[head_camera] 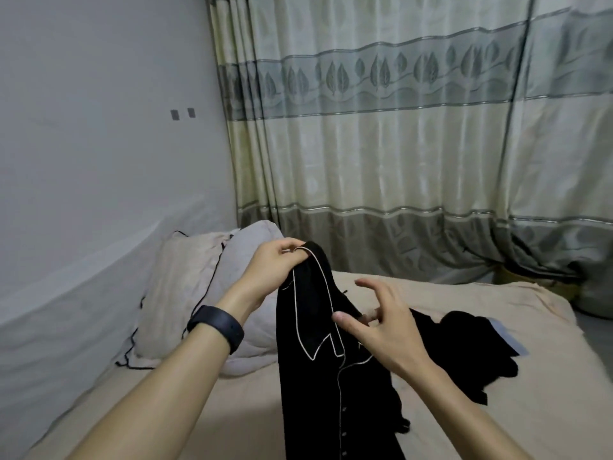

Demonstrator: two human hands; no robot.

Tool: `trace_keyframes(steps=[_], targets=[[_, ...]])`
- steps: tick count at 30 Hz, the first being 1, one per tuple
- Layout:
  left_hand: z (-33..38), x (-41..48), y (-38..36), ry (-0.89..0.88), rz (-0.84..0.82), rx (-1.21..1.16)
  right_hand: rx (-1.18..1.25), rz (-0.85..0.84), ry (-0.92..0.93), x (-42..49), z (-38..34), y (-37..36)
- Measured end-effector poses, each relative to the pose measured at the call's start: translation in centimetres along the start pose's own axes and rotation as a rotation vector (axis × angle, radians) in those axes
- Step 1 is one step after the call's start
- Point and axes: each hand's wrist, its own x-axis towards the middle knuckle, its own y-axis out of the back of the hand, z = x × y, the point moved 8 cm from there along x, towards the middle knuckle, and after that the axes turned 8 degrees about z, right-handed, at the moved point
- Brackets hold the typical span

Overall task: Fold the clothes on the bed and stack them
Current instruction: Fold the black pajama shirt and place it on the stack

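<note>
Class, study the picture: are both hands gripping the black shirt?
No, only the left hand pinches the black shirt, while the right hand hovers with fingers spread.

One white-piped black shirt (315, 393) at lower centre; one black heap (464, 353) at right, its pieces uncountable. At left, one beige pillow (179, 287) and one whitish pillow (255, 237). One black cable (212, 277). Two wall plates (174, 114) upper left. One wristband (215, 327). One bed (464, 293). One patterned curtain (398, 144) across the right.
</note>
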Motion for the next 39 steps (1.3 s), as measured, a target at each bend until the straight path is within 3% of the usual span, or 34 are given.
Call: trace_keyframes(steps=[5, 9, 12, 14, 16, 18, 22, 24, 27, 29, 32, 39], targets=[[-0.1, 3.2, 1.5, -0.117, -0.092, 0.053, -0.357, -0.073, -0.017, 1.4, 0.5, -6.5], [-1.7, 5.2, 5.8, -0.184, -0.163, 0.157, -0.335, -0.094, 0.011, 0.3, -0.8, -11.3], [-2.5, 7.2, 9.7, -0.265, -0.18, 0.234, -0.301, 0.002, -0.141, 0.0, -1.4, -12.8], [-3.8, 8.4, 12.6, -0.4, -0.132, 0.45, -0.344, 0.072, -0.255, 0.6, -1.4, -11.7], [-5.9, 8.9, 15.3, -0.575, -0.005, 0.838, -0.408, 0.113, -0.29, 1.3, -1.9, -9.4], [-9.4, 9.4, 17.4, -0.567, 0.039, 0.996, -0.482, 0.153, -0.25, 2.1, -3.2, -7.0], [-16.5, 10.3, 18.9, -0.243, -0.01, 0.742, -0.491, 0.193, -0.229, 3.2, -4.7, -5.8], [-19.1, 10.2, 18.2, -0.04, -0.051, 0.502, -0.409, 0.195, -0.285, 3.0, -4.1, -6.4], [-22.7, 7.5, 15.9, 0.432, -0.161, -0.027, -0.095, 0.187, -0.549, 0.6, -1.1, -7.8], [-24.5, 5.2, 14.1, 0.632, -0.22, -0.266, 0.164, 0.15, -0.784, -2.2, 1.5, -9.4], [-27.1, 1.8, 12.4, 0.771, -0.281, -0.406, 0.345, 0.103, -1.019, -7.1, 4.7, -11.3], [-33.1, -5.0, 11.9, 0.916, -0.496, -0.734, 0.728, -0.008, -1.231, -17.5, 9.5, -12.7]])
